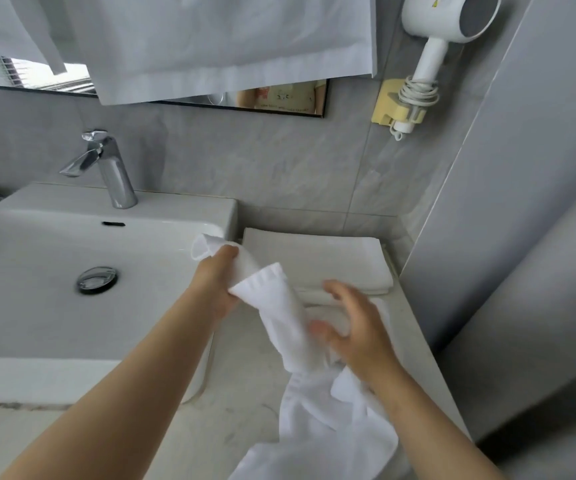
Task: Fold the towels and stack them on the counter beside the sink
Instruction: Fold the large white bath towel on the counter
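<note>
Loose towel (279,323): unfolded, bunched lengthwise, top end in left grip (215,284), rest trailing down to near edge of worktop (241,407).
Left grip: fingers clenched round towel end, just over right rim of sink (175,206).
Right grip (356,327): fingers spread, holds nothing, blurred; just right of towel's mid; contact unclear.
Progress: folded stack (317,258) lies on worktop right of sink, far side, approx 2+ layers. This towel not yet folded or stacked. Est. mid-task.
</note>
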The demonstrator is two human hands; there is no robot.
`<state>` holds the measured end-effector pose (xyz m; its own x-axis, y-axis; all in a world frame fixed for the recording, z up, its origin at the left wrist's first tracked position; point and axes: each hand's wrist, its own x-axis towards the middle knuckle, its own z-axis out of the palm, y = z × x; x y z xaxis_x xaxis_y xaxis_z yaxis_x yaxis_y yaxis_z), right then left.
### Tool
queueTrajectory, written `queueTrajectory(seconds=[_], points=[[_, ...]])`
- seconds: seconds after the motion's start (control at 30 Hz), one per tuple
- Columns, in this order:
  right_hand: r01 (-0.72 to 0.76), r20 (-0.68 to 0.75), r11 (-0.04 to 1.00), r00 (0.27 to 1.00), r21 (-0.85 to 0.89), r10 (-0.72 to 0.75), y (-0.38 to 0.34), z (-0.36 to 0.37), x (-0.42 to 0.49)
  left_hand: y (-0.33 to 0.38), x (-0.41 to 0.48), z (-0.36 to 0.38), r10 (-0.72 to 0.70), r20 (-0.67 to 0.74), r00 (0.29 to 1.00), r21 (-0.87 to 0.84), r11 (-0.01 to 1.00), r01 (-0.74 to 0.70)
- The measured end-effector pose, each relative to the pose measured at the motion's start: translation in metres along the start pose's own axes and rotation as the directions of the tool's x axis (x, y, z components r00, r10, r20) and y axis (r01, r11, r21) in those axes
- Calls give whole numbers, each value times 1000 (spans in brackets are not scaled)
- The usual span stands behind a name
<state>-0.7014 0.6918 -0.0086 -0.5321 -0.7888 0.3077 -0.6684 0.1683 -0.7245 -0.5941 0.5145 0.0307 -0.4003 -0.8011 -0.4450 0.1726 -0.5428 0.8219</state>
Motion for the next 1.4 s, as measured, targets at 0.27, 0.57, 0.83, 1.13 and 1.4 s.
queueTrajectory(seconds=[0.27,0.57,0.83,1.13,1.4], points=[[-117,122,802,966,-585,230,16,24,-4,33,-23,15,5,124,992,-295,955,32],[-506,239,849,815,-148,528,16,12,-8,5,-14,29,-2,271,963,-406,907,116],[-551,290,658,833,514,472,-4,5,-1,-52,10,5,371,26,928,512,793,-331],[-478,296,213,776,852,557,-17,-12,21,-101,-13,6,439,205,875,347,803,-484],[-475,324,145,762,868,561,-12,-12,29,-111,-18,19,201,643,739,333,796,-505]])
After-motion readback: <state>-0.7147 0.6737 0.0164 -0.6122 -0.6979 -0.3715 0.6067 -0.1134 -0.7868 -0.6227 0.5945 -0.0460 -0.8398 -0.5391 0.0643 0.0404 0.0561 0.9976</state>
